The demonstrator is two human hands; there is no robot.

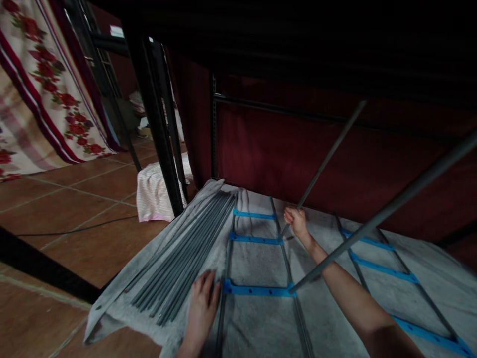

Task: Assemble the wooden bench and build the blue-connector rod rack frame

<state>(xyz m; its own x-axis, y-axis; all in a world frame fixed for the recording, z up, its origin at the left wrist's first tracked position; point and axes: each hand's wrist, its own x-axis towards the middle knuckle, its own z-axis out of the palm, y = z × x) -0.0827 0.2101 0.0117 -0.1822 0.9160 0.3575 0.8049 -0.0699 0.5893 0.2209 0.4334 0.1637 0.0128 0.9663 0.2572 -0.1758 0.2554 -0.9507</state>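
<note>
Curtain (44,84) with red flowers hangs far left of the grey cloth (257,318), then tiled floor (74,209) and a black frame leg (156,129); on the cloth's left part lies a bundle of grey rods (186,253), long axis running from near left to far right. Left hand (203,303) rests flat, fingers spread, at the bundle's near end beside a blue connector (257,290). Right hand (296,221) is clamped round one rod (328,156), its lower end at the far blue connector (255,239), tilting up and right; seating it appears to be the step, needing the tip aligned.
</note>
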